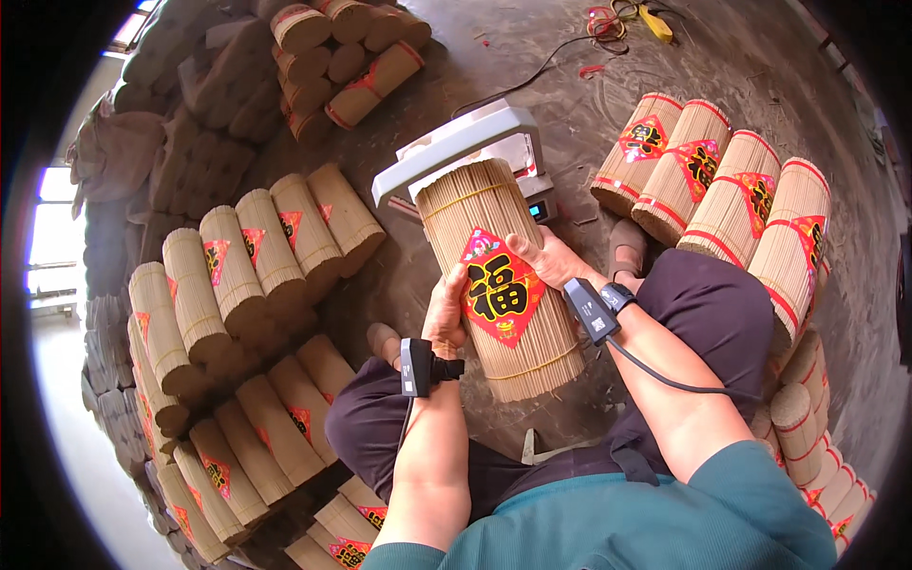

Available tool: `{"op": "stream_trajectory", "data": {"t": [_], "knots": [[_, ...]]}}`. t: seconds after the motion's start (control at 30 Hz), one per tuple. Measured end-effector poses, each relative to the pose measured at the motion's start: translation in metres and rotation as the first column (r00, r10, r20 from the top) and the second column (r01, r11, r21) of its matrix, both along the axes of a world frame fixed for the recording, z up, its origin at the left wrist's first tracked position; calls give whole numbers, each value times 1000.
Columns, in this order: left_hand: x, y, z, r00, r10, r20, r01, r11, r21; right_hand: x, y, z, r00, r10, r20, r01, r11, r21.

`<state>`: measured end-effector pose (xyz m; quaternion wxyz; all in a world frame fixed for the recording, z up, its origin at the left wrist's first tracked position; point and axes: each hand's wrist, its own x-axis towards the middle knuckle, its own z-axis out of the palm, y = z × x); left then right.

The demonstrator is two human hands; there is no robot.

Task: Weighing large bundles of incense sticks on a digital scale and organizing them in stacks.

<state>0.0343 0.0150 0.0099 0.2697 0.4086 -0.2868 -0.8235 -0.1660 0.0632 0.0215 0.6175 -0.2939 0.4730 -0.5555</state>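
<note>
A thick round bundle of thin tan sticks (489, 218) lies between my knees, its far end against a small white machine (456, 152). A red diamond-shaped paper label (501, 285) with gold and black print sits on the bundle. My left hand (446, 309) presses the label's left edge and grips the bundle's side. My right hand (546, 258) holds the label's upper right edge against the sticks. Both wrists carry small black devices with cables.
Labelled stick bundles lie in rows on the left (256, 256) and lean at the right (722, 190). More bundles are piled at the back (342, 57). A cable and a yellow object (655, 24) lie on the concrete floor. My feet flank the machine.
</note>
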Motion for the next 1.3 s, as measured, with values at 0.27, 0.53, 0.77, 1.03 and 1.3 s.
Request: {"op": "stream_trajectory", "data": {"t": [0.27,0.53,0.77,1.03,1.3], "knots": [[-9,-21,-27,1000,21,-17,-21,999,49,-8,-25,-36,998,32,54,-35,998,49],[-19,-31,-33,998,67,11,-68,990,127,-10,-35,-51,1000,-31,-3,31,968,250],[-17,-33,-31,999,26,36,-30,993,111,-10,-33,-61,1000,1,-11,2,964,265],[-19,-33,-18,992,-29,126,21,998,67,-8,-31,-67,999,16,51,-30,960,279],[-22,-33,-23,991,-10,134,6,999,31,-17,-22,-57,953,123,278,-177,968,177]]}}
